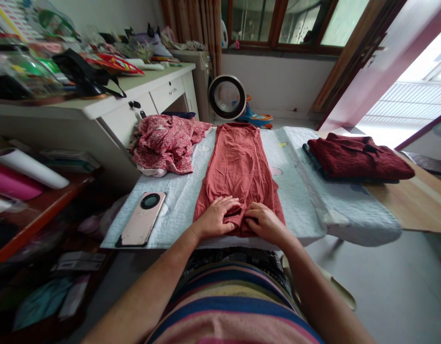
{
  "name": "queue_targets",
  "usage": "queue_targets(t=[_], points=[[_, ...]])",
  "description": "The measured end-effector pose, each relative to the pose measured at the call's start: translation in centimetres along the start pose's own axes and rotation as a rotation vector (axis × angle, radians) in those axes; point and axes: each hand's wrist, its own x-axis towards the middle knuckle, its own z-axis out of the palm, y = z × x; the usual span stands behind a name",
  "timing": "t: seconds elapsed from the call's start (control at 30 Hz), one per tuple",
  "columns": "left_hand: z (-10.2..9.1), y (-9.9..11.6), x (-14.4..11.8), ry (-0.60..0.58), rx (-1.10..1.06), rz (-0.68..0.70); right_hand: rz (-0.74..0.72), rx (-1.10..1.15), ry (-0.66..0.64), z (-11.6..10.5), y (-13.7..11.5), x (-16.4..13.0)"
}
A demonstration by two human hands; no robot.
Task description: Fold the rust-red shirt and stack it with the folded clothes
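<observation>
A rust-red cloth garment [238, 162] lies lengthwise on the covered table, narrow at the far end and wider near me. Its exact kind I cannot tell. At its near end my left hand [217, 217] has a fold of the fabric between thumb and fingers. Just to the right, my right hand [264, 220] is curled over the same near edge, its fingers closed on the cloth. Creases run through the fabric between both hands. The parts under my palms are hidden.
A pale quilted cover [299, 191] drapes the table. A phone [141, 220] lies at left, below a crumpled red patterned cloth [166, 143]. Folded dark-red clothes [363, 157] are stacked at right. A cluttered white desk [145, 91] and an open washing machine door [227, 97] stand beyond.
</observation>
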Motion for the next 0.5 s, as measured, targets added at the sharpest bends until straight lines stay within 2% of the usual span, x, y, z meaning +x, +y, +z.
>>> queue_targets(t=[0.07, 0.13, 0.23, 0.3, 0.4, 0.5], points=[[0.4, 0.1, -0.2, -0.052, 0.108, 0.013, 0.024, 0.083, 0.05, -0.7, -0.1, 0.0], [0.8, 0.2, -0.3, -0.082, 0.183, 0.024, 0.068, 0.118, 0.165, -0.9, 0.1, 0.1], [1.3, 0.3, -0.5, -0.1, 0.272, 0.033, 0.115, 0.037, 0.286, -0.3, 1.0, 0.2], [1.5, 0.3, -0.6, -0.097, 0.322, 0.03, 0.156, -0.079, 0.24, 0.4, 1.9, 0.1], [1.8, 0.3, -0.7, -0.092, 0.371, 0.026, 0.224, -0.238, 0.09, 1.2, 3.0, -0.4], [1.9, 0.2, -0.7, -0.092, 0.384, 0.026, 0.244, -0.291, 0.015, 1.2, 3.6, -1.0]])
